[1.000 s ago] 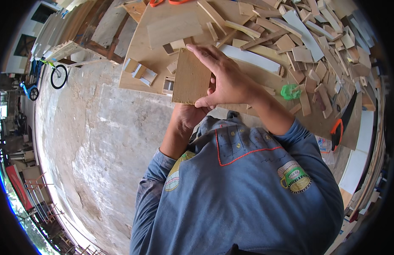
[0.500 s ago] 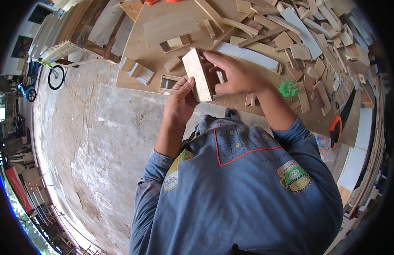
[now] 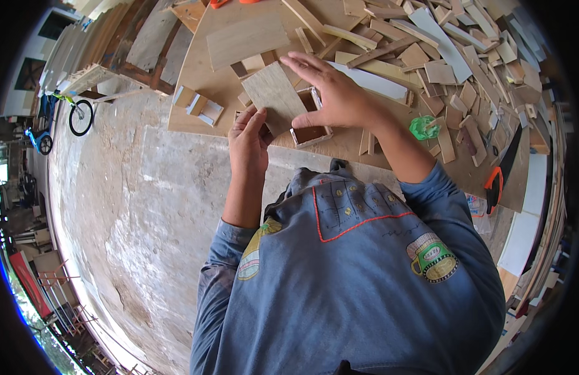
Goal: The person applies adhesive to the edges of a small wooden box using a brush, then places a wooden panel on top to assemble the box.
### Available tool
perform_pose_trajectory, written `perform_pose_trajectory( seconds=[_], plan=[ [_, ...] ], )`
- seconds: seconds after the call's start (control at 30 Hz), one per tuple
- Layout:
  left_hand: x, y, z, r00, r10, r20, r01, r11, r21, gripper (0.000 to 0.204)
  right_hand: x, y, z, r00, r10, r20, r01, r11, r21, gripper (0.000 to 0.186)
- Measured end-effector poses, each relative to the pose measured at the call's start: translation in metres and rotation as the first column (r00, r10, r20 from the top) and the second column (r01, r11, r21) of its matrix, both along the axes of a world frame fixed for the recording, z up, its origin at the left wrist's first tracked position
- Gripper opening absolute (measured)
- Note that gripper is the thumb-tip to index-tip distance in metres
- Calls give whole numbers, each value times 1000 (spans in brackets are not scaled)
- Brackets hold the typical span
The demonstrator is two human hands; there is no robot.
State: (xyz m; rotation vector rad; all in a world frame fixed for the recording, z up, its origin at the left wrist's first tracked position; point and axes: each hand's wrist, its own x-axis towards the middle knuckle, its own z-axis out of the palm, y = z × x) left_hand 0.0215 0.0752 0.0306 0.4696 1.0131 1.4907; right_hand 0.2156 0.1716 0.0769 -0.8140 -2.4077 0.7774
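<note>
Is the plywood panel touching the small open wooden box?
Touching. The head view shows the plywood panel lying across the wooden box, overlapping its top edge with no gap, left hand and right hand on it.

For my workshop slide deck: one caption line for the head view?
Both hands, left hand and right hand, lay a plywood panel over a small open wooden box amid offcuts.
</note>
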Motion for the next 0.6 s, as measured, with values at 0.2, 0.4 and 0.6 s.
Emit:
perform_pose_trajectory(
  seconds=[0.2, 0.4, 0.6],
  plan=[
    [2, 1, -1, 997, -34, -68, 32, 999, -30, 33, -1, -1, 9, 994, 42, 100, -55, 991, 124, 111],
    [8, 3, -3, 997, -82, -9, 82, 996, -17, 34, 0, 14, -13, 1000, 12, -3, -12, 992, 126, 101],
    [3, 2, -21, 646, -522, 556, 403, 853, 333, 33, -1, 8, -14, 806, -88, -586, -406, 637, -655, 66]
  ],
)
